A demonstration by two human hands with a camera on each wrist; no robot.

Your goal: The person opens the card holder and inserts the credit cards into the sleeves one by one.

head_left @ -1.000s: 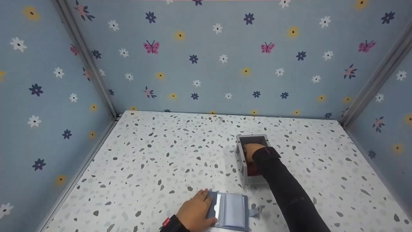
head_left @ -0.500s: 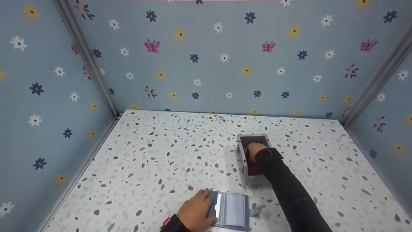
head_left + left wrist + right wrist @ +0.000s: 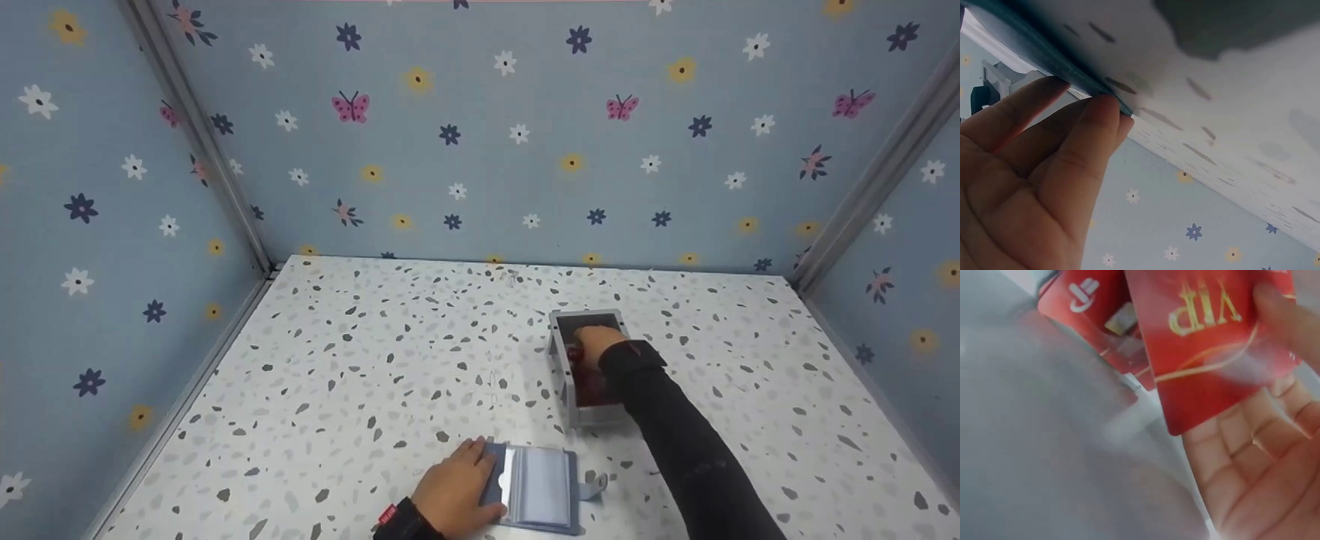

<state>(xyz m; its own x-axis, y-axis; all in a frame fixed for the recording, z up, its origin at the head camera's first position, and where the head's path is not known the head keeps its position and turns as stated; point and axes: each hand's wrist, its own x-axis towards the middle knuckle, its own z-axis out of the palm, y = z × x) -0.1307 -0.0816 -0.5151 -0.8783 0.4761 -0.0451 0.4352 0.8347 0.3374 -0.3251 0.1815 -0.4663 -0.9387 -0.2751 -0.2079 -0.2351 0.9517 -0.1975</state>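
My right hand (image 3: 598,346) is down inside a grey open-topped box (image 3: 568,409). In the right wrist view it pinches a red card (image 3: 1202,354) with gold VIP lettering, thumb on its face and fingers behind. More red cards (image 3: 1086,318), one with a chip, lie just behind it. My left hand (image 3: 454,491) rests along the left edge of an open blue-grey card holder (image 3: 574,480) with clear sleeves (image 3: 544,486). Its thumb lies on the lower left of the holder, and in the left wrist view its fingertips touch the holder's edge.
A snap strap (image 3: 592,489) sticks out from the holder's right side. The box stands beyond the holder, slightly right, on a white speckled table (image 3: 360,360). Flowered blue panels (image 3: 525,150) close off the back and both sides.
My right hand has shifted slightly right and up inside the box, and more red shows to its left. My left hand and the card holder have stayed in place.
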